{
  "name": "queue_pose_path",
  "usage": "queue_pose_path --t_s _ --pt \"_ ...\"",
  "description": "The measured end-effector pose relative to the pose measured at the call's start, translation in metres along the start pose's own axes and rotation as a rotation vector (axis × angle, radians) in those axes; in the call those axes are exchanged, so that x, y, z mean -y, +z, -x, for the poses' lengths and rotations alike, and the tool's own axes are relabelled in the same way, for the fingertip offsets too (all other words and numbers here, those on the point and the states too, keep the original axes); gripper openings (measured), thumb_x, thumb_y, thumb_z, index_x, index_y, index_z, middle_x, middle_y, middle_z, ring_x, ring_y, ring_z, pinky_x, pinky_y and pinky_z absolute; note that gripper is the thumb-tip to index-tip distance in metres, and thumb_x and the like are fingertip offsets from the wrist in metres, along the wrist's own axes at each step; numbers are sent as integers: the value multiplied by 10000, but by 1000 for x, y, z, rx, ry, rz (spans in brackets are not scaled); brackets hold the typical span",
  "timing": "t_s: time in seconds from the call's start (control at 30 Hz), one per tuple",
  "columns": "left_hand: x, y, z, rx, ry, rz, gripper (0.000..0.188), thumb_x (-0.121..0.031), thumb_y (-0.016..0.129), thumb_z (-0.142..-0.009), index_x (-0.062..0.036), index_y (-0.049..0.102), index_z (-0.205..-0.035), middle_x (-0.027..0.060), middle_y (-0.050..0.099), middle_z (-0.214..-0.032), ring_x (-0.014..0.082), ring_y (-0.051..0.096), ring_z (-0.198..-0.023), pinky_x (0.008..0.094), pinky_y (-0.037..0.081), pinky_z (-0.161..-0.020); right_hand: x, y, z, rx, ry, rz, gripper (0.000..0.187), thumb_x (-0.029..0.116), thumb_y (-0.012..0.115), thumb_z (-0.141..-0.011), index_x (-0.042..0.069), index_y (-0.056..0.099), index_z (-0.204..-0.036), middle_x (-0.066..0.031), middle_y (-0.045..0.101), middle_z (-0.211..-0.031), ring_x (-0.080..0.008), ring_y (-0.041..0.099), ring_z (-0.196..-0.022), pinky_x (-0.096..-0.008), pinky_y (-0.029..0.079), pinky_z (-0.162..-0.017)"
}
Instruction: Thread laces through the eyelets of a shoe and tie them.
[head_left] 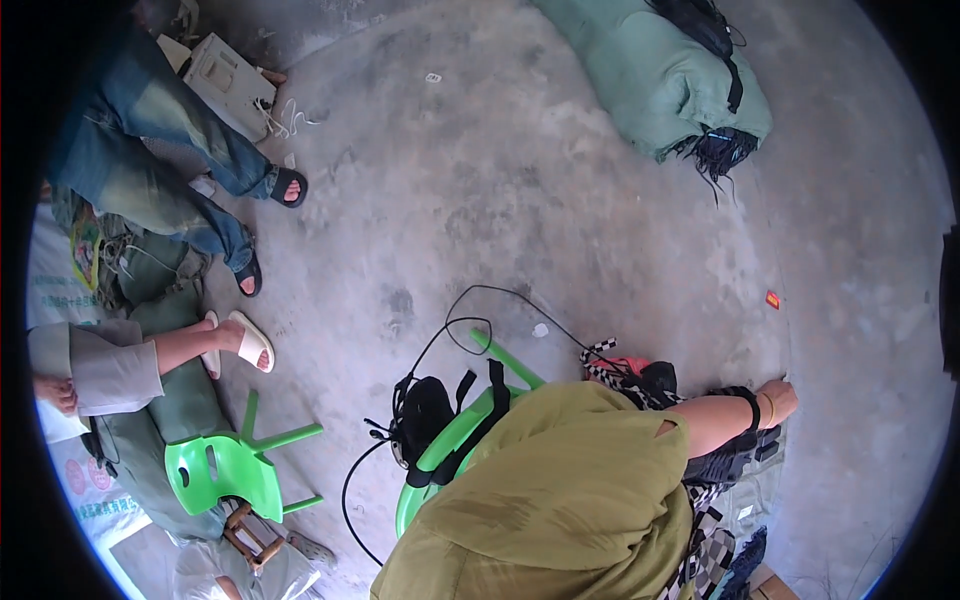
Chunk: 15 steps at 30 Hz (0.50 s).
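Observation:
My olive-green top fills the lower middle, with my back toward a bright green plastic chair (pixel 495 405). My left hand (pixel 778 401) reaches out at the right, past a black wrist strap (pixel 748 408). Its fingers look curled, and what they hold, if anything, is hidden. Under and beside this arm lie black-and-white checked cloth (pixel 712 555) and dark material (pixel 722 465). A pink-red item (pixel 628 366) shows beyond my shoulder. My right hand is out of view. On the chair back hangs a black padded pouch (pixel 427 415) with straps.
A black cable (pixel 440 345) loops over the concrete floor. Left, a second green chair (pixel 222 475) stands among green bundles; one person's sandal (pixel 248 340) and another's jeans (pixel 160 110) show. A large green sack (pixel 670 80), white box (pixel 228 85) and red packet (pixel 772 299) lie around.

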<state>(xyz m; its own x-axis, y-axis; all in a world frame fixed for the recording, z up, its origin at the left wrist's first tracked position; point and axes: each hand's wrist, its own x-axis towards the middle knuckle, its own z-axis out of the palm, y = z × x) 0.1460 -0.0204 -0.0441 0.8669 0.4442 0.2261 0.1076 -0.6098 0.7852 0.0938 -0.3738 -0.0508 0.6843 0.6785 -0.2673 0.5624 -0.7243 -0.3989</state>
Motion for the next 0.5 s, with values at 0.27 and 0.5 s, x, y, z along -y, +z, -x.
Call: queue_pose_path --t_s 0.27,0.5 --pt "-3 -13 18 57 18 -49 167 -77 633 -843 -71 782 -918 135 762 -988 288 746 -941 413 596 -783 116 32 -17 40 28 -260 132 107 652 -960 17 649 -1056 -92 633 -948 -181 597 -754 -325 510 -694" --pt "-1 -34 34 143 236 142 154 -113 620 -776 -28 746 -751 248 701 -807 405 722 -806 497 576 -727 111 24 47 -288 263 -577 114 114 639 -983 11 642 -1032 -75 632 -927 -155 590 -752 -314 507 -698"
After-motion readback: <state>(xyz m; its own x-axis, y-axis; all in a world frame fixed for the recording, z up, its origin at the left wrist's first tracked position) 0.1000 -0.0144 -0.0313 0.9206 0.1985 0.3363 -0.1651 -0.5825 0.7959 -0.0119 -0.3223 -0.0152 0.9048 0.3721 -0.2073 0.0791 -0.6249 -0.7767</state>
